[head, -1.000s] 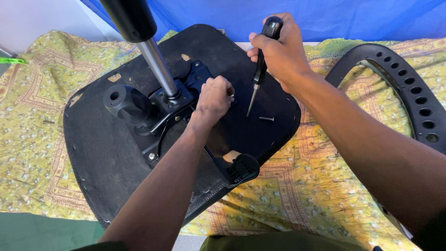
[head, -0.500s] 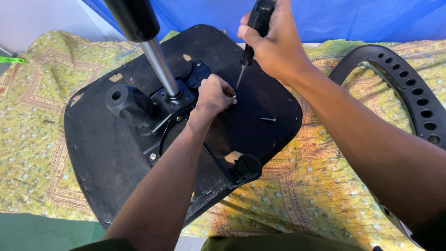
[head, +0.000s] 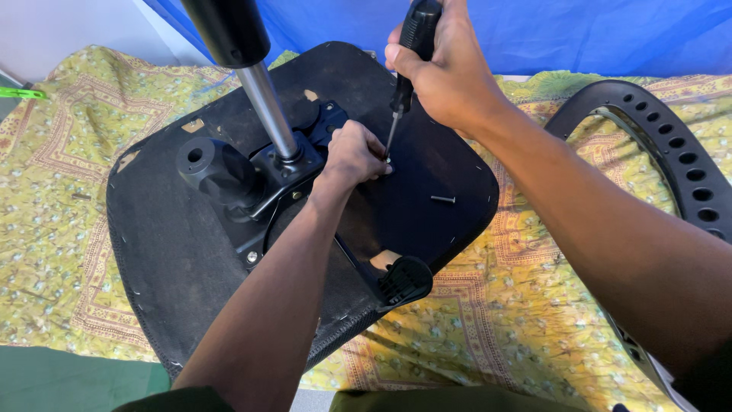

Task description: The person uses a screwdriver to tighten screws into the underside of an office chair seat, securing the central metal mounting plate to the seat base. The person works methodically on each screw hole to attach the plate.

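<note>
Flanking seat base [head: 175, 259]: loose screw [head: 443, 200], armrest [head: 671, 145]

Right hand [head: 446, 72] grips screwdriver [head: 408, 57] (upright); left hand [head: 354, 152] steadies tip.

Black seat base [head: 175, 252] on a yellow floral cloth [head: 53, 229] (red-brown borders); blue sheet [head: 579, 34] behind.

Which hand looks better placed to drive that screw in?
The right hand, I'd judge: it grips the screwdriver upright, tip down at the screw by the left hand's fingertips. The left hand only steadies things on the seat base.
</note>
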